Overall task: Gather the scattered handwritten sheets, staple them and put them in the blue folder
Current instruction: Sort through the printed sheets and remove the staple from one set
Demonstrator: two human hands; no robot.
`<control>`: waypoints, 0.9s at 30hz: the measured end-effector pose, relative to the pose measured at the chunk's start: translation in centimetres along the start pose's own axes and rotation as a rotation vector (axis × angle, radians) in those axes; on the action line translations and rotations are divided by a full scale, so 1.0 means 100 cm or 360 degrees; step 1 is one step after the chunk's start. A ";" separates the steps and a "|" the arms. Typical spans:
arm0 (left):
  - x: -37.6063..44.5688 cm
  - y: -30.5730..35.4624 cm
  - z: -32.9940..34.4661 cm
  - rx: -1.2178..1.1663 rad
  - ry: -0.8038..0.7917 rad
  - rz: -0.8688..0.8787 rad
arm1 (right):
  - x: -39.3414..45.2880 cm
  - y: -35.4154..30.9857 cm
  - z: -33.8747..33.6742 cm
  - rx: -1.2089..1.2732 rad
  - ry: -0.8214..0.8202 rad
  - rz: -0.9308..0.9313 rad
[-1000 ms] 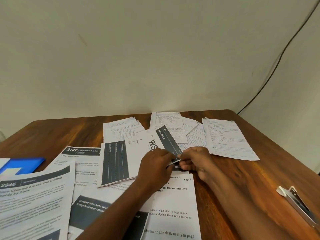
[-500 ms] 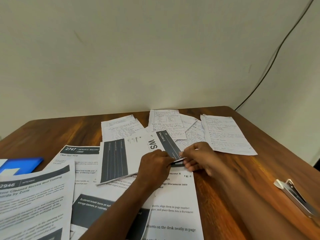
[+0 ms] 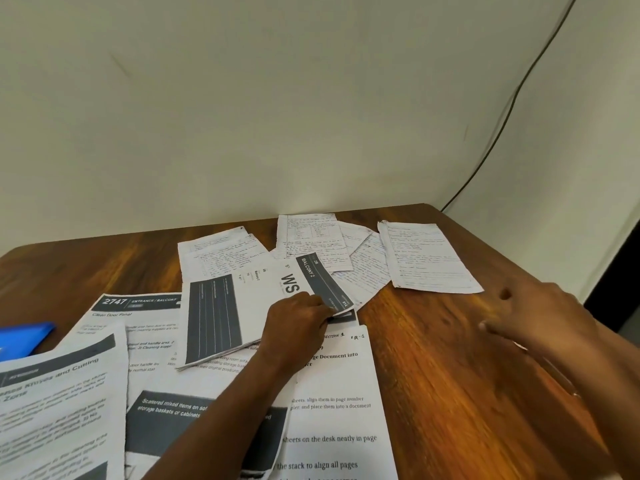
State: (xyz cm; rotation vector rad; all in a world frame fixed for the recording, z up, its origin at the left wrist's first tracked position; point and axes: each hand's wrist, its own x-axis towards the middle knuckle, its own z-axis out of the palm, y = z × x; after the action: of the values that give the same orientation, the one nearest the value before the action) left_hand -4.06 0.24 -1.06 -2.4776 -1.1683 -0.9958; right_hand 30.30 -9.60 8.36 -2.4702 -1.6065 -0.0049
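Observation:
Several handwritten sheets lie fanned out at the far side of the wooden table: one at the right (image 3: pixel 427 256), a middle group (image 3: pixel 313 239), and one at the left (image 3: pixel 218 251). My left hand (image 3: pixel 298 323) pinches the near corner of a printed "BALCONY 2" sheet (image 3: pixel 273 285) that overlaps them. My right hand (image 3: pixel 540 320) hovers blurred over bare wood at the right, fingers spread, holding nothing. A corner of the blue folder (image 3: pixel 24 336) shows at the left edge. The stapler is hidden behind my right forearm.
Printed sheets cover the near left of the table: a "2747" page (image 3: pixel 138 306), a page with bold instructions (image 3: pixel 339 403), and others overlapping. Bare wood (image 3: pixel 433 358) lies right of them. A black cable (image 3: pixel 502 126) runs down the wall.
My right hand let go of the printed sheet's corner and swung right, over the bare wood. My left hand stays on that corner.

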 end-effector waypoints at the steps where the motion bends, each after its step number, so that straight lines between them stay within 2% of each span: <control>1: 0.000 0.001 0.000 0.0001 0.0006 0.0007 | -0.005 0.008 -0.001 -0.0120 -0.0037 0.0046; 5: 0.001 0.002 -0.001 -0.0033 -0.0009 0.0042 | -0.016 0.029 0.006 -0.0309 -0.0107 0.0163; 10: 0.001 0.003 -0.003 -0.0068 0.0032 0.0098 | -0.016 0.039 0.025 -0.0007 -0.0070 0.0174; 15: -0.001 -0.001 0.005 -0.0063 0.0097 0.0163 | -0.017 0.029 0.030 0.0049 0.0022 0.0246; 22: -0.001 0.000 0.006 -0.0062 0.0126 0.0171 | -0.023 0.002 0.035 0.0158 0.0120 0.0112; 27: -0.001 0.003 0.002 -0.0075 0.0077 0.0175 | -0.026 -0.030 0.040 0.0195 0.0165 -0.0131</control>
State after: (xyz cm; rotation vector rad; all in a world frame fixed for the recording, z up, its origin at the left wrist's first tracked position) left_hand -3.75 0.10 -1.27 -2.5083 -0.9939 -1.0579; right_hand 26.11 -10.15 4.60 -2.2730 -1.6135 -0.0441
